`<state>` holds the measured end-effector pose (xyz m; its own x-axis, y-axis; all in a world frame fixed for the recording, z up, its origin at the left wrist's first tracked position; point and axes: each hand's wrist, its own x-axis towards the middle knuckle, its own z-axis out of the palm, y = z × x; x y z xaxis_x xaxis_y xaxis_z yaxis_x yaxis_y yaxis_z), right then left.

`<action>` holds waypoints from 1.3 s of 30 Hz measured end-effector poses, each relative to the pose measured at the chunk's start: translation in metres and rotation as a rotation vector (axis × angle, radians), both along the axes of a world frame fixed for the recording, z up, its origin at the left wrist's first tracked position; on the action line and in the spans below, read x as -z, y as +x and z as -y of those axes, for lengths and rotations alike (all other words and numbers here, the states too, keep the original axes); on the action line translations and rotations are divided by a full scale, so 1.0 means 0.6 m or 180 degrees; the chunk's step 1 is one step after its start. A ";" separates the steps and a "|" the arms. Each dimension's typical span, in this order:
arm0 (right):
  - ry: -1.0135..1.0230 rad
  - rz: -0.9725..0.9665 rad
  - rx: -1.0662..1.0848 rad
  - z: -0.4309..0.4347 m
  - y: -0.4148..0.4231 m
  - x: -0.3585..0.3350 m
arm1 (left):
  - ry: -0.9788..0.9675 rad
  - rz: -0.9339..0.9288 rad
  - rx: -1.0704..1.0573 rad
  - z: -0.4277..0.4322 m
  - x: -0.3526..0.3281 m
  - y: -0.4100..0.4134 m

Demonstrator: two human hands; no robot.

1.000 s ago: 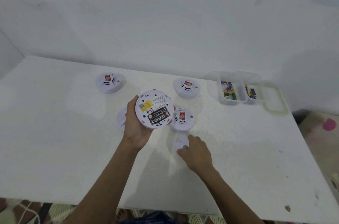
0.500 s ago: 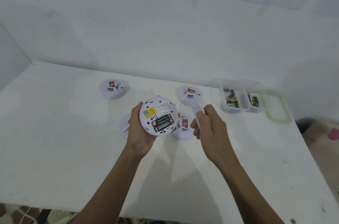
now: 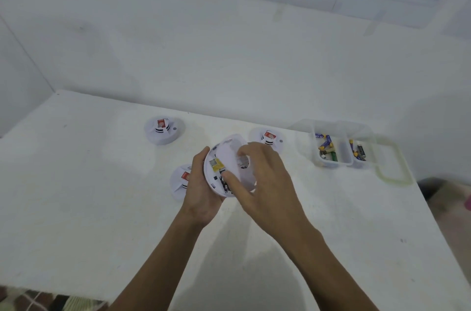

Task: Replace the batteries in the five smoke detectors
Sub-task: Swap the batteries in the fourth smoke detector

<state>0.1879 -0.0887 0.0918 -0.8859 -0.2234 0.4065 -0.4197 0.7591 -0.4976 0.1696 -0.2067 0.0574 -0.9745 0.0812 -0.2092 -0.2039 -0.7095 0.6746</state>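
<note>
My left hand grips a white round smoke detector above the table, its back with a yellow label and a battery turned toward me. My right hand holds a white back cover against that back, thumb on the battery bay. Three other white detectors with red stickers lie on the table: one at the far left, one behind my right hand, one partly hidden behind my left hand.
Two clear plastic tubs with several loose batteries stand at the far right of the white table, a lid beside them. A white wall with taped papers rises behind the table. Floor shows beyond the right edge.
My right hand picked the white cover up from the table and carried it onto the back of the detector in my left hand. The detector tilted, and the camera moved closer.
</note>
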 end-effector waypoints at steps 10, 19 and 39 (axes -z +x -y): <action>0.0537 -0.0777 0.0182 0.014 -0.012 0.027 | -0.0197 0.0192 -0.0387 -0.003 -0.011 0.001; 0.0395 -0.0722 0.0103 0.017 -0.006 0.029 | -0.0323 0.0355 -0.0277 0.003 -0.004 -0.006; 0.0741 -0.1386 0.0402 0.020 -0.011 0.053 | -0.0350 0.0045 -0.0225 0.010 -0.001 -0.010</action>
<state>0.1811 -0.1006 0.0598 -0.6713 -0.2541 0.6963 -0.4483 0.8873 -0.1085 0.1635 -0.2126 0.0579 -0.9739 -0.0119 -0.2268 -0.1660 -0.6443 0.7466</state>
